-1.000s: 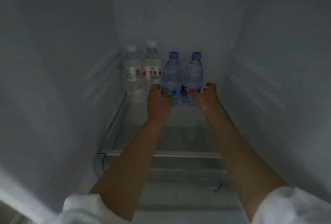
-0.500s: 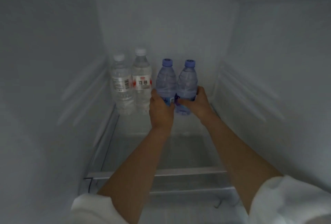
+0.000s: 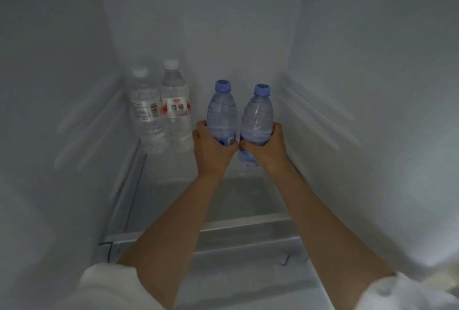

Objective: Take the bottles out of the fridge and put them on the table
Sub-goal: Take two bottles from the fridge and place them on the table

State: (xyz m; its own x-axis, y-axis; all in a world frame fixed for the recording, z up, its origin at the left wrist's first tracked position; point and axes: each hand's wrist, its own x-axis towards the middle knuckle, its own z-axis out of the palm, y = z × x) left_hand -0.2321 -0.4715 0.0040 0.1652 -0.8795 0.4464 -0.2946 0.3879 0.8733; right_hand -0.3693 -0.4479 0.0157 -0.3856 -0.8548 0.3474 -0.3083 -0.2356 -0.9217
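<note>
One ribbed blue-capped bottle point(image 3: 221, 113) is gripped by the left hand point(image 3: 211, 152). Its twin point(image 3: 258, 117) is gripped by the right hand point(image 3: 267, 147). Two clear white-capped bottles point(image 3: 159, 108) are left standing on the glass shelf point(image 3: 173, 200).

Two blue-capped bottles point(image 3: 221, 111) point(image 3: 258, 116) stand upright side by side; two clear white-capped bottles point(image 3: 145, 108) point(image 3: 175, 106) stand at their nine o'clock, inside the fridge point(image 3: 223, 24).

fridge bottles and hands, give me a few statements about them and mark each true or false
1. The left hand grips a blue-capped bottle. True.
2. The right hand is empty. False: it grips the other blue-capped bottle.
3. Two white-capped bottles stand untouched to the left. True.
4. All four bottles have blue caps. False: two caps are white.
5. The white-capped bottles lie on their sides. False: they stand upright.
</note>
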